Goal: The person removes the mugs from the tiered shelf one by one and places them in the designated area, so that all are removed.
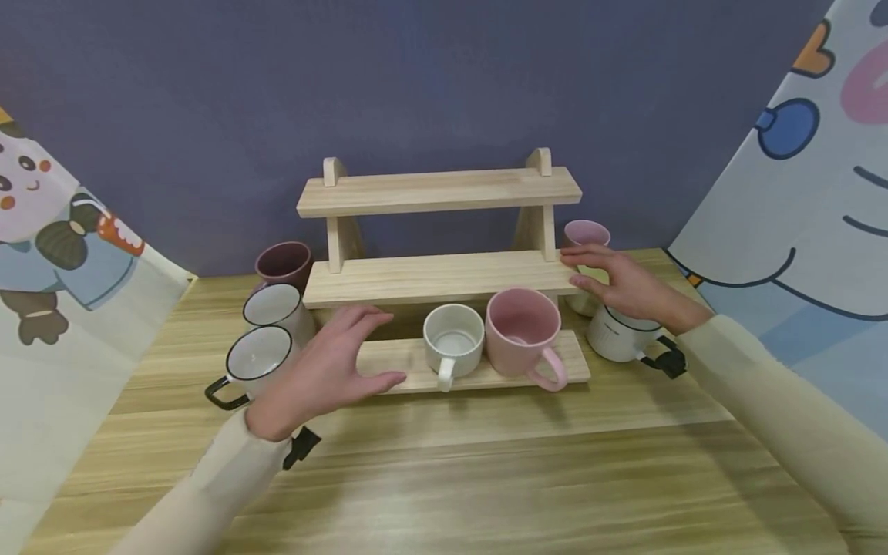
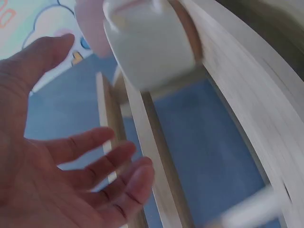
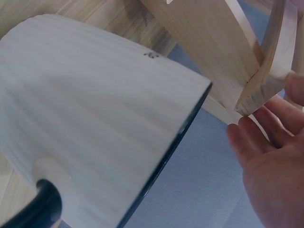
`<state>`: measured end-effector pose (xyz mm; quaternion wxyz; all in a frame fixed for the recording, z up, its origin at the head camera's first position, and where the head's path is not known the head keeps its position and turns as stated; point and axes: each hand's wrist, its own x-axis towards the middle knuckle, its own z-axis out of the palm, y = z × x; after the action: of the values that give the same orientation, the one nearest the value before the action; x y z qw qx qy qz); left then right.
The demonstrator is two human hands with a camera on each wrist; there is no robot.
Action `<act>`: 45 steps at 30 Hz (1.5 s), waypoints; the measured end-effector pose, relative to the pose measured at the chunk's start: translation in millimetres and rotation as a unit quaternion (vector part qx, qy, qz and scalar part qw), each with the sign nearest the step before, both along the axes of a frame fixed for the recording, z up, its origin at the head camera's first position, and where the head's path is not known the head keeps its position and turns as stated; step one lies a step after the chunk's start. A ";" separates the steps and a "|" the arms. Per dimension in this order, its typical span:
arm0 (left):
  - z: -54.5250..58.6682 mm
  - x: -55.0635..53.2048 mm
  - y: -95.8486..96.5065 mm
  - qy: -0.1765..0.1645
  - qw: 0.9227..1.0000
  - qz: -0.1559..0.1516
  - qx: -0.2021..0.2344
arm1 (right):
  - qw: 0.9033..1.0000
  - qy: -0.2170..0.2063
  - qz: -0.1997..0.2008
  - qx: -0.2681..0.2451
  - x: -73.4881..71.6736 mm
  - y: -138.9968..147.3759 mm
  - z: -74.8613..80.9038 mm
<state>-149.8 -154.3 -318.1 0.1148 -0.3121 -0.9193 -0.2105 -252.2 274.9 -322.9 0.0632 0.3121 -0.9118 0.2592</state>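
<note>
My left hand [image 1: 322,374] hovers at the left end of the bottom shelf board [image 1: 388,358], thumb and fingers spread, holding nothing. Around the right end of the middle shelf board [image 1: 444,277] is my right hand [image 1: 624,285]; its fingertips lie at that end, seemingly touching it. The wooden shelf rack has three steps. On the bottom step stand a small white mug [image 1: 454,339] and, to its right, a larger pink mug [image 1: 520,331], handles toward me. In the right wrist view a white ribbed mug [image 3: 95,109] with a dark rim fills the left side.
Left of the rack stand a dark maroon mug [image 1: 284,262] and two black-rimmed white mugs, one [image 1: 260,354] nearer me. At the right, a pinkish cup [image 1: 586,231] stands behind my hand. A dark blue wall [image 1: 444,85] rises behind the wooden table [image 1: 486,478].
</note>
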 end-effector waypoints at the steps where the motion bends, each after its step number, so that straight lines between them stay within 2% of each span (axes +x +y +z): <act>1: -1.0 -1.5 7.4 -0.002 1.000 0.001 0.000 | 1.000 0.000 0.000 0.000 -0.1 0.2 -0.1; 6: -9.5 -9.6 41.2 0.008 1.000 0.012 0.003 | 1.000 0.000 -0.005 0.003 0.6 -0.2 0.3; 11: -21.4 -14.6 65.0 0.029 0.999 0.030 0.020 | 1.000 -0.006 -0.006 0.000 2.5 -1.7 1.9; 17: -26.6 -15.3 81.1 0.032 0.997 0.064 0.029 | 1.000 -0.004 -0.007 0.004 1.0 -0.1 0.6; 21: -28.5 -16.0 85.4 0.033 0.996 0.072 0.042 | 1.000 -0.005 -0.009 0.003 1.5 -0.7 1.8; 31: -30.2 -19.3 81.8 0.025 0.995 0.054 0.079 | 1.000 -0.004 -0.008 0.001 3.5 -2.0 1.7; 35: -28.6 -18.1 75.3 0.035 0.995 0.044 0.087 | 1.000 -0.006 -0.008 0.002 3.9 -2.3 2.1; 40: -23.4 -12.6 62.4 0.044 0.994 0.042 0.089 | 1.000 -0.009 -0.009 0.003 3.0 -1.6 1.4; 45: -17.4 -0.8 42.9 0.037 0.994 0.065 0.076 | 1.000 -0.007 -0.005 0.001 1.8 -0.8 0.4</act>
<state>-150.7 -111.4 -335.6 0.1858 -0.2498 -0.9141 -0.2598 -250.5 274.1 -322.5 0.0578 0.3059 -0.9141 0.2597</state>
